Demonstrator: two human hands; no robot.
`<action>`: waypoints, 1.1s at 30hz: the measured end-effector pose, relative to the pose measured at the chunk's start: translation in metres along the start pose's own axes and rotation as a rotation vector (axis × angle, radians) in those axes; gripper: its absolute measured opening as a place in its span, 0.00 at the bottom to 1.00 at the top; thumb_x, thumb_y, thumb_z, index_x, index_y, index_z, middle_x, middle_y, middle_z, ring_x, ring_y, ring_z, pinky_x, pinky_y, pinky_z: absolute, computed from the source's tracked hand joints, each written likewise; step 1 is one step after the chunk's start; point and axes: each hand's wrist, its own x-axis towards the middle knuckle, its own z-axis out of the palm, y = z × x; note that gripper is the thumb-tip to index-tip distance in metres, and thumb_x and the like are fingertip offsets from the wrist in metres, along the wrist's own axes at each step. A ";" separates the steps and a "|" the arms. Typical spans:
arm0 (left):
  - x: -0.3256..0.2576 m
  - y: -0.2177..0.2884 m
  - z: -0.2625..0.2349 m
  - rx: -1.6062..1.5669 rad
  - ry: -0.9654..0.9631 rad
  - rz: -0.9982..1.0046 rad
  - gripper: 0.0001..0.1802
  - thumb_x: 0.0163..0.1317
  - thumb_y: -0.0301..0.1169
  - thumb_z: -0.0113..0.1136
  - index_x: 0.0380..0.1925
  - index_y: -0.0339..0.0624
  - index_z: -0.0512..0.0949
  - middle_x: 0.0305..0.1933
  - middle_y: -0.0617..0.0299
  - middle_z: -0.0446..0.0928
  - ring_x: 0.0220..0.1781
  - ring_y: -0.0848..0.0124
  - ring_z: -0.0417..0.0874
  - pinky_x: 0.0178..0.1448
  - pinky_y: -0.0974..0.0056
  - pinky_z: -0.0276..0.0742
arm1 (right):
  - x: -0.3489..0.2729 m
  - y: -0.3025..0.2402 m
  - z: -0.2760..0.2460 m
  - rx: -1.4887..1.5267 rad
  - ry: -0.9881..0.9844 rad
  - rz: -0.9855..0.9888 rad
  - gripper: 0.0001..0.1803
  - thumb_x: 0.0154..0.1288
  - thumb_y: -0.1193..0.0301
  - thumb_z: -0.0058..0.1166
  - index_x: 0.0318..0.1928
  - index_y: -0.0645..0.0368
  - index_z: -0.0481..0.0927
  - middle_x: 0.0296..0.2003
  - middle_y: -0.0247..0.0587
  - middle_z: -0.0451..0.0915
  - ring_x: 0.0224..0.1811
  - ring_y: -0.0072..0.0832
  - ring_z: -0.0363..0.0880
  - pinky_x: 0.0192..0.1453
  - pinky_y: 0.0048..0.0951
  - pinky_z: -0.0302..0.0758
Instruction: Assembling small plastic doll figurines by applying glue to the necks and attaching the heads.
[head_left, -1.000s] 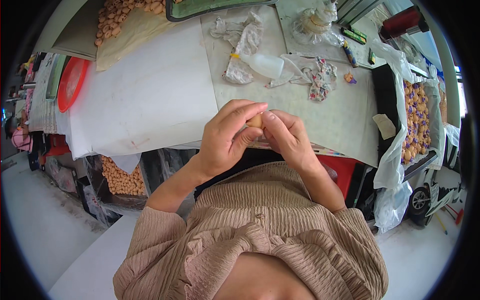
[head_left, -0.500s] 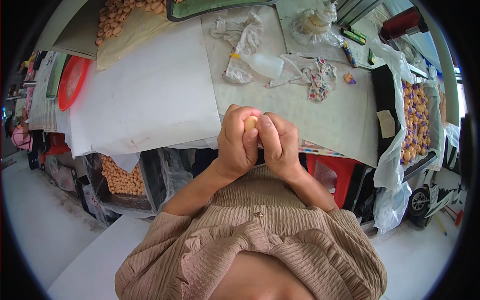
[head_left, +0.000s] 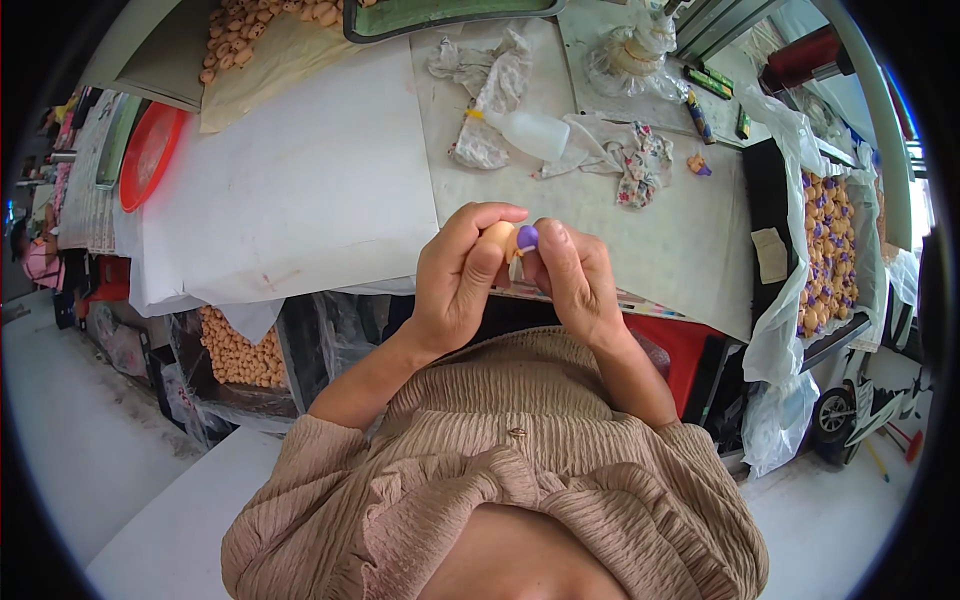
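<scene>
In front of my body, just over the table's near edge, I hold a small peach-and-purple doll figure (head_left: 527, 238) between both hands. My left hand (head_left: 450, 290) is closed around its rounded peach end, with thumb and forefinger pinching it. The curled fingers of my right hand (head_left: 580, 285) meet the purple end, the thumb lying beside it. Part of the figure is hidden by my fingers. A similar small peach-and-purple piece (head_left: 698, 166) lies alone on the table, farther off to the right.
A lined box of similar figures (head_left: 829, 250) stands at the right. Peach pieces fill a bin (head_left: 242, 347) below the table, and more (head_left: 228, 45) lie far left. A red basin (head_left: 150, 160), a white squeeze bottle (head_left: 535, 134), rags (head_left: 645, 168) and a green tray (head_left: 455, 14) sit around.
My hands have moved slightly apart from being clasped together around the piece. Its purple end has come into view between them.
</scene>
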 end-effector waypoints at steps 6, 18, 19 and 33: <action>0.002 0.002 -0.006 -0.351 -0.020 -0.388 0.26 0.74 0.51 0.37 0.40 0.37 0.73 0.23 0.66 0.70 0.20 0.80 0.69 0.22 0.75 0.68 | 0.003 0.007 -0.004 -0.218 0.083 -0.019 0.09 0.71 0.68 0.52 0.40 0.62 0.71 0.28 0.28 0.71 0.28 0.14 0.66 0.32 0.17 0.65; 0.003 0.004 -0.010 -0.380 -0.066 -0.506 0.28 0.72 0.53 0.40 0.44 0.36 0.73 0.27 0.66 0.72 0.25 0.80 0.73 0.26 0.74 0.73 | 0.005 0.012 -0.015 -0.092 -0.033 -0.016 0.18 0.68 0.71 0.56 0.55 0.65 0.72 0.33 0.29 0.70 0.37 0.15 0.70 0.42 0.19 0.69; 0.003 0.004 -0.012 -0.345 -0.065 -0.487 0.28 0.72 0.52 0.41 0.46 0.35 0.72 0.28 0.66 0.73 0.26 0.81 0.74 0.28 0.74 0.74 | 0.005 0.012 -0.014 -0.092 -0.032 -0.016 0.18 0.68 0.71 0.56 0.55 0.65 0.72 0.33 0.29 0.70 0.37 0.15 0.70 0.42 0.19 0.69; 0.003 0.006 -0.026 -0.476 -0.037 -0.547 0.17 0.69 0.34 0.55 0.52 0.34 0.71 0.43 0.62 0.77 0.41 0.76 0.80 0.46 0.69 0.81 | 0.024 0.007 -0.016 -0.492 0.264 -0.178 0.09 0.66 0.75 0.56 0.46 0.63 0.79 0.39 0.34 0.77 0.38 0.16 0.75 0.42 0.17 0.71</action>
